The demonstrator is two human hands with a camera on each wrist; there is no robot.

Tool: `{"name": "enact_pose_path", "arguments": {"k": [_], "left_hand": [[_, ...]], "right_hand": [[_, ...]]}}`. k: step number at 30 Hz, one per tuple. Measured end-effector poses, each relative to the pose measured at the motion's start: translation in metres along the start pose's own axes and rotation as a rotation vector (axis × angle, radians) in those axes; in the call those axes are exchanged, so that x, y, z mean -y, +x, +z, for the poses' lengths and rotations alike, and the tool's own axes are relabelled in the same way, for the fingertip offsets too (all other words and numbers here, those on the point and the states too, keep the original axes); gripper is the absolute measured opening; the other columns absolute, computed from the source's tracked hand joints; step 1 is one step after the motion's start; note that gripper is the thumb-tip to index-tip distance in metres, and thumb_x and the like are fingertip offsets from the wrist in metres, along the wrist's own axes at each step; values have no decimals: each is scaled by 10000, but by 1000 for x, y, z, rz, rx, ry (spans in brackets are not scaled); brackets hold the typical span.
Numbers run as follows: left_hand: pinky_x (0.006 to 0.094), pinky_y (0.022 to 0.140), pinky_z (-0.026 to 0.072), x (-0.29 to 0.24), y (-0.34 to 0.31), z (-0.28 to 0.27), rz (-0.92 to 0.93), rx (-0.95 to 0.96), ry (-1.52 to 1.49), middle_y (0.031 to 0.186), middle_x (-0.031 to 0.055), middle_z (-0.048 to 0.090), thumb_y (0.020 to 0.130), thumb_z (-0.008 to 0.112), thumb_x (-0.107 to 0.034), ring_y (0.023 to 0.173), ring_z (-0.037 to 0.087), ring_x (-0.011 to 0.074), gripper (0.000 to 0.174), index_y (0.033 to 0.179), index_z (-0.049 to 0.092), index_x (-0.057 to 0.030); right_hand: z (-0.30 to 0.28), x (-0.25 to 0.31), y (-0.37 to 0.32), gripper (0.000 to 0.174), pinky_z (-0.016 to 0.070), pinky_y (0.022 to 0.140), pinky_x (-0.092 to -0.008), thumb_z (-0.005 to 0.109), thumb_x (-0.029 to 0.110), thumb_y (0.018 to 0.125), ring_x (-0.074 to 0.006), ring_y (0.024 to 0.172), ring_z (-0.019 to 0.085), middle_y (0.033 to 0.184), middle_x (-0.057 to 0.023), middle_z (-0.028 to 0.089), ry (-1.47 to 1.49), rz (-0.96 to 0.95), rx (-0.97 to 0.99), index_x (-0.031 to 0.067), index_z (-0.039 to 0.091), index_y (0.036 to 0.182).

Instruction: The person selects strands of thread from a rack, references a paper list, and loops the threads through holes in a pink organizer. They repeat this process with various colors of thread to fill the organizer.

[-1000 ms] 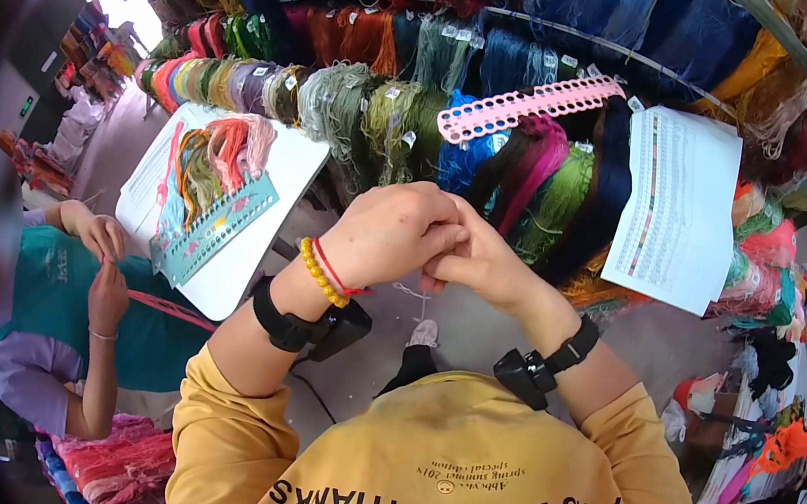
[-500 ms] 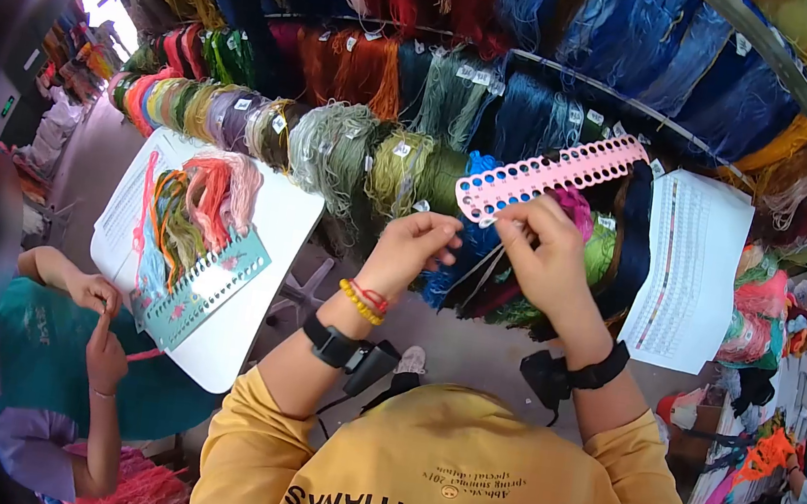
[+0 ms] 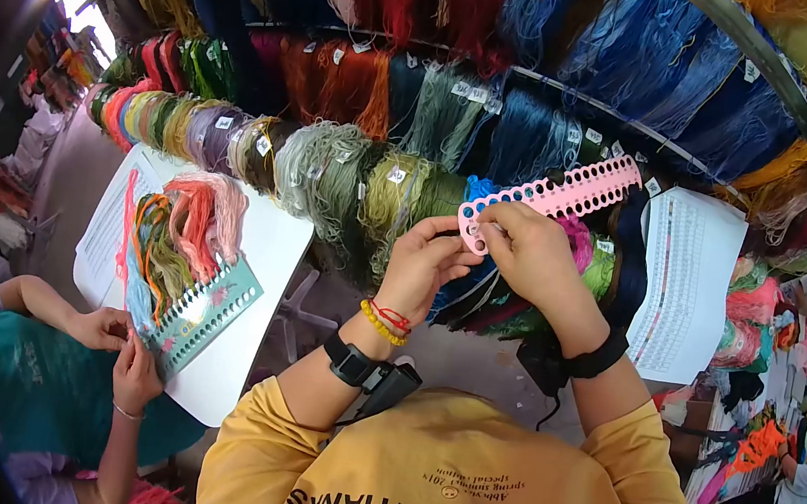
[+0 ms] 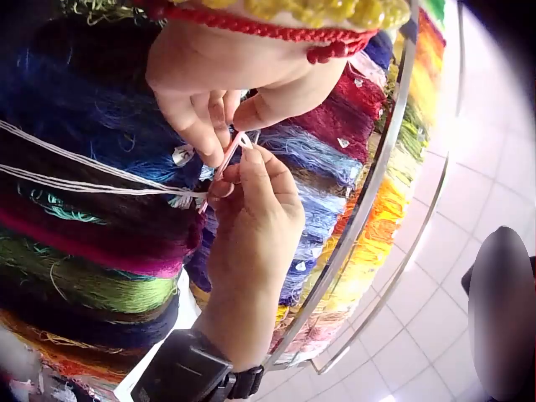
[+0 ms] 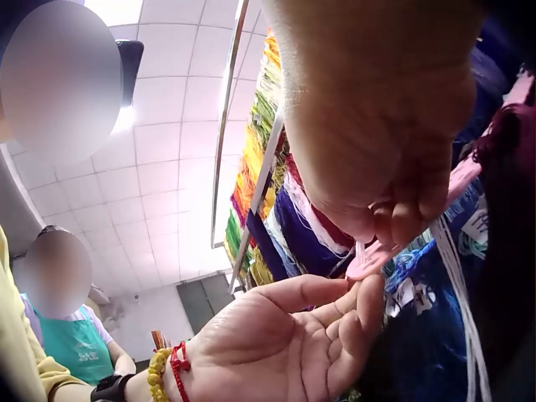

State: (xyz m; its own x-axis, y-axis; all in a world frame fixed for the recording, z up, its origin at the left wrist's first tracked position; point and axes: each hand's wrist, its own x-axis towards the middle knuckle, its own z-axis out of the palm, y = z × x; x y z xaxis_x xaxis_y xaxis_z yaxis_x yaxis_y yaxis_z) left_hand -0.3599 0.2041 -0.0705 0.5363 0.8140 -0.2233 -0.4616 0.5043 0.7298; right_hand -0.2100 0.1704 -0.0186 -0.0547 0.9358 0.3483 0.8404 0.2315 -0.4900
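Observation:
A pink strip with rows of holes lies slanted over hanging thread bundles. My left hand pinches its near end between thumb and fingers; the right wrist view shows this grip of the left hand on the strip's tip. My right hand is bent over the same end, pinching white thread. In the left wrist view, white strands trail away from the right hand, whose thumb is beside the left fingertips. The right palm hides part of the strip.
Racks of coloured thread, including olive bundles, stand ahead. A printed sheet hangs at the right. At the left, a white board bears a green holed card with threads; another person's hands are beside it.
My left hand has moved right and taken hold of the strip's near end. My right hand, with the white thread, has come down to that end. Earlier both hands were together, off the strip.

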Motion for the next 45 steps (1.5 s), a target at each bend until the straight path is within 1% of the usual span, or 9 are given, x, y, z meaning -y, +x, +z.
{"name": "enact_pose_path", "arguments": {"k": [18,25,29,31,33,34,37,41,45], "left_hand": [[228,598,449,9,-5,-31,11,-136,217,801,59,609,872,503,-127,686,599,129,110,919,543,-36],[231,603,443,-8,-32,-38,18,68,-289,867,53,568,850,528,-103,738,531,126,69,893,536,-51],[253,597,391,-15,-46,-28,-43,319,-536,720,15,449,884,468,-214,642,436,129,165,944,509,-66],[237,588,405,-10,-44,-34,-72,526,-452,718,21,465,898,459,-255,655,468,131,327,1151,464,-49],[257,616,402,-10,-47,-25,-101,461,-242,714,22,469,899,459,-304,658,456,131,418,1232,423,-55],[254,643,444,-11,-49,-16,-92,358,-177,883,72,571,900,462,-313,752,535,144,497,1306,356,-47],[220,631,449,-4,-44,-9,-82,264,-303,1008,86,581,908,461,-253,734,544,122,422,1237,432,10],[197,588,405,-5,-46,-16,23,251,-72,1037,79,575,905,461,-241,706,517,88,368,1131,528,41],[203,567,351,2,-65,-17,119,26,333,1025,78,605,898,474,-224,642,482,78,340,1089,564,43]], "right_hand": [[-7,-6,-7,146,460,700,-426,545,158,789,-332,785,596,823,-154,625,72,102,167,62,612,877],[-5,-12,-11,154,446,629,-402,582,151,775,-338,722,590,754,-171,603,15,120,179,43,586,885],[-3,-7,-12,130,453,686,-436,549,146,786,-358,762,583,797,-170,614,32,141,107,36,589,842],[4,-8,-16,121,462,657,-421,551,152,789,-345,735,584,790,-156,610,50,133,-21,38,581,815],[6,5,-24,113,471,610,-389,556,160,788,-314,691,585,771,-128,591,52,-83,-189,48,573,787],[5,11,-28,112,475,586,-372,559,164,788,-298,668,585,762,-114,582,51,-193,-271,53,569,774],[1,23,-40,58,476,512,-322,565,128,762,-221,680,586,721,-35,537,13,-375,-46,72,552,766],[-22,12,-19,334,485,698,-371,611,109,711,-278,829,591,1021,-117,566,-67,-263,-156,68,558,1038],[-22,6,-4,548,477,734,-401,635,125,687,-307,905,582,1238,-124,453,-350,-142,240,113,467,1209]]}}
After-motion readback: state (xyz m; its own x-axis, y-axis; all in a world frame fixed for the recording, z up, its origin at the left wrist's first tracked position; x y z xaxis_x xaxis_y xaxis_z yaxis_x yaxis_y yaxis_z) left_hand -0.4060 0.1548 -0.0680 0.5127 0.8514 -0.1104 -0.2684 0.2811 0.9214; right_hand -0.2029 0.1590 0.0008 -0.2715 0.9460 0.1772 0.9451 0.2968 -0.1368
